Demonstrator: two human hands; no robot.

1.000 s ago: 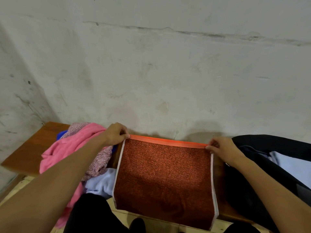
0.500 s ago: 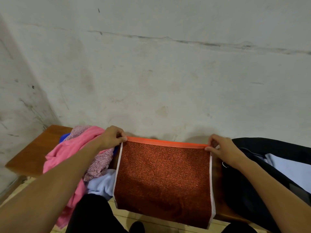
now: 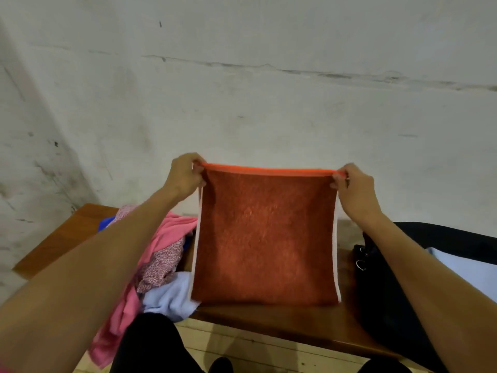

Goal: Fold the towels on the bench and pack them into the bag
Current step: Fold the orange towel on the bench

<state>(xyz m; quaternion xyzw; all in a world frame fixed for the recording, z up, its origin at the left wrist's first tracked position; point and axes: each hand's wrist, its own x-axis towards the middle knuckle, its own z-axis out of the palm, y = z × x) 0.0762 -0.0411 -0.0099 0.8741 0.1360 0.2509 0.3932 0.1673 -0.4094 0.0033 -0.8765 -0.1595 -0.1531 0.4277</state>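
Pinching the orange towel (image 3: 265, 238) at its top corners: your left hand (image 3: 185, 175) and right hand (image 3: 355, 188) level, fingers closed on the hem. Towel hangs straight down, lower edge near the desk (image 3: 295, 323) front edge. Bag (image 3: 387, 292) nearer your right hand.

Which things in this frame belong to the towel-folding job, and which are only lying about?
Part of the job:
orange towel, pinched at its top corners by the left hand and right hand
pink towel
light blue towel
black bag
bench

Just there:
wall
floor
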